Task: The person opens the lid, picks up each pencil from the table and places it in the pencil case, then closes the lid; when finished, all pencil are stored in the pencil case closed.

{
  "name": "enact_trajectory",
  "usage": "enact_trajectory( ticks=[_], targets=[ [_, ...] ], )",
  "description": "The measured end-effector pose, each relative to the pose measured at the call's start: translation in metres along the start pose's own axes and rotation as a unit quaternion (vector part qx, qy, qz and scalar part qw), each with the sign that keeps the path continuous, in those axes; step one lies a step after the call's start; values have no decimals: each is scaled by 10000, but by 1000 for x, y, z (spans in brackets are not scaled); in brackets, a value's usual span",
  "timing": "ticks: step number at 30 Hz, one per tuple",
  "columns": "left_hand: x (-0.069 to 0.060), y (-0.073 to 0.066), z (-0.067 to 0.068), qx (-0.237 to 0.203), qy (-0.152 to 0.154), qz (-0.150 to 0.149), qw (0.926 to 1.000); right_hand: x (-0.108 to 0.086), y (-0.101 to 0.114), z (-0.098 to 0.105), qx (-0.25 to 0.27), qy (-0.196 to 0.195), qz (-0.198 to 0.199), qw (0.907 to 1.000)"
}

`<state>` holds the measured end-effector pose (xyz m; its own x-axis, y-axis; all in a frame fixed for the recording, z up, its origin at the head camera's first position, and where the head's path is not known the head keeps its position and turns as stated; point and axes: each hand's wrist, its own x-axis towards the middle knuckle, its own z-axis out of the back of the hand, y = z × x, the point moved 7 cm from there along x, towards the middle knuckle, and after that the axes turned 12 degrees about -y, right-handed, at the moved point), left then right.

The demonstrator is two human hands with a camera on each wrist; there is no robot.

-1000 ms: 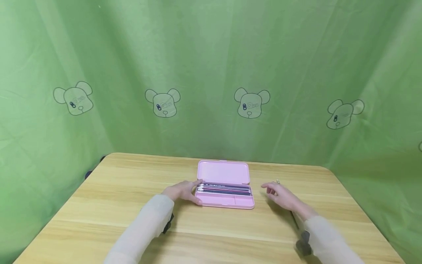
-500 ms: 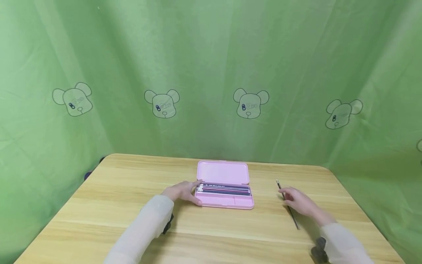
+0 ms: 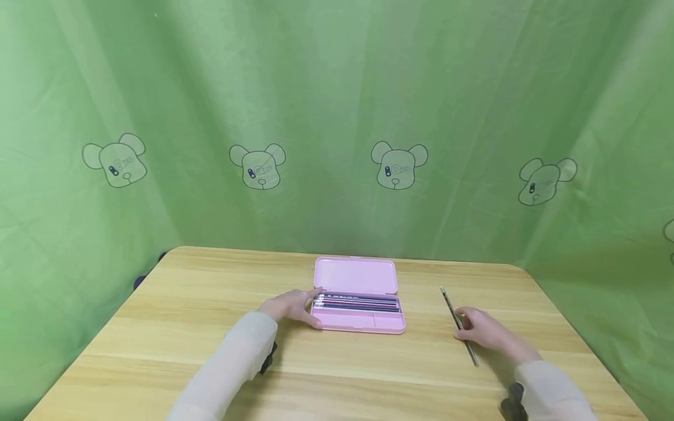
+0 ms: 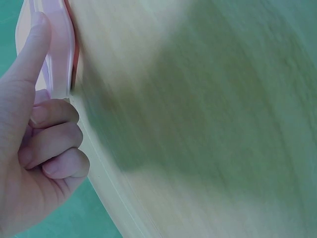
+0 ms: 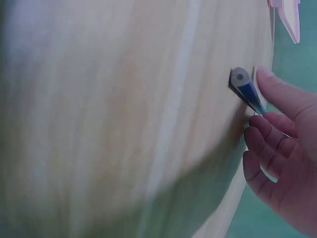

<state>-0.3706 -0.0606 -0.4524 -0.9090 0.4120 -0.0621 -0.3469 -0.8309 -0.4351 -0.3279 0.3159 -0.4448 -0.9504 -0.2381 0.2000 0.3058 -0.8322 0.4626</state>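
The pink pencil case (image 3: pixel 347 320) lies with its lid raised back and several dark and purple-red pencils (image 3: pixel 358 302) in its long rear compartment. My left hand (image 3: pixel 292 305) holds the case's left end, thumb at the front corner and a finger towards the hinge. In the left wrist view the thumb is extended along the case edge and the other visible fingers are curled. A dark pencil (image 3: pixel 449 304) lies slanted on the table to the right. My right hand (image 3: pixel 484 328) is at its middle, with thumb and fingers parted around it; contact is unclear.
The wooden table (image 3: pixel 158 327) has a green curtain (image 3: pixel 326 216) with bear-head prints hanging behind and at both sides. Two smaller compartments of the case, divided by a thin wall (image 3: pixel 374 319), face the front.
My right hand moved right and towards the front edge, first uncovering the pencil, then lowering its thumb and fingers around it. The left hand and the case stay put.
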Motion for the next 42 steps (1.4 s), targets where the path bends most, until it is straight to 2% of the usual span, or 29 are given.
enact_trajectory(
  ticks=[7, 14, 18, 23, 28, 35, 42],
  targets=[
    [1, 1, -2, -48, 20, -6, 10000, 0, 1, -5, 23, 55, 209, 9998],
    [1, 1, -3, -48, 26, -23, 10000, 1, 6, -7, 271, 144, 197, 9993],
    [1, 2, -1, -34, 13, 24, 10000, 8, 13, -5, 484, 23, 268, 9985],
    [2, 4, 1, 42, -47, 53, 10000, 23, 31, -3, 611, -269, 507, 9965],
    [3, 5, -2, 99, -3, 39, 9999, 36, 51, -12, 571, -406, 783, 9945],
    [4, 5, -4, 99, 15, 85, 9999, 52, 79, -33, 839, -317, 1017, 9908],
    [4, 6, -5, 109, 18, 92, 9999, 65, 107, -52, 680, -245, 1436, 9870]
  ],
)
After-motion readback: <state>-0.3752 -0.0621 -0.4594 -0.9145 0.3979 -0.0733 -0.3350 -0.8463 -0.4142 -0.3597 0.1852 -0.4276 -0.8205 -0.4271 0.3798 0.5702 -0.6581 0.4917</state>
